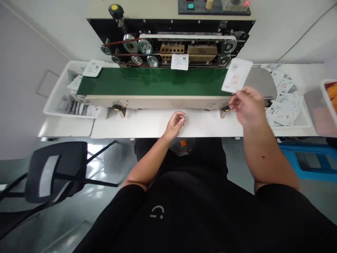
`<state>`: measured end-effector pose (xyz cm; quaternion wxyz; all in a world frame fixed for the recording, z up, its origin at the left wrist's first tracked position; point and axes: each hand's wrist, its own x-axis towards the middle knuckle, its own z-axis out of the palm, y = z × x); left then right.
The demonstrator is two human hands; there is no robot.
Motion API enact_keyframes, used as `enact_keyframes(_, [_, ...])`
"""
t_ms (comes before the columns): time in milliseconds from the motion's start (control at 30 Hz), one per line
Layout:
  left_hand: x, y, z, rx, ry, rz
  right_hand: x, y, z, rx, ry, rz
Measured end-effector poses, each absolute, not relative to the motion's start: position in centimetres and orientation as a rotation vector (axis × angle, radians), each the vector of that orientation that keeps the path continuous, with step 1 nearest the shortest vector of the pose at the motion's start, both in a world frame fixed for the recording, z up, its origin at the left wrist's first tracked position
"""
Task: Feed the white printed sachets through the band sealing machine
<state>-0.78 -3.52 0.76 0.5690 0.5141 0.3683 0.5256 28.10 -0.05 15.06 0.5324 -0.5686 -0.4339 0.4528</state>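
The right hand (247, 107) needs only its fingers (238, 100), pinched on the lower edge, to hold a light printed sachet (236, 75) up over the end of the green conveyor belt (150, 81), so the left hand (174, 125) rests empty and loosely curled on the tabletop (147, 124).

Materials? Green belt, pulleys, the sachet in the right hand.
Belt: probably PVC or rubber, smooth green with a soft sheen. Pulleys: likely machined steel, bright turned faces. Sachet: thin printed film, plastic or foil laminate; the look leaves that open.
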Motion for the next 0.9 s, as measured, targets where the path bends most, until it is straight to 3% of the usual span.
enact_keyframes(200, [-0.6, -3.7, 1.2, 1.163, 0.863, 1.244, 32.1, 4.9, 19.8, -1.472, -0.931, 0.921])
enact_keyframes(700, [-0.9, -3.7, 1.3, 1.146, 0.868, 1.236, 28.7, 11.4, 19.6, -1.580, -0.917, 1.337])
enact_keyframes(900, [-1.0, -3.8, 1.5, 1.149, 0.862, 1.249, 29.6, 7.6, 20.3, -1.590, -1.009, 0.837])
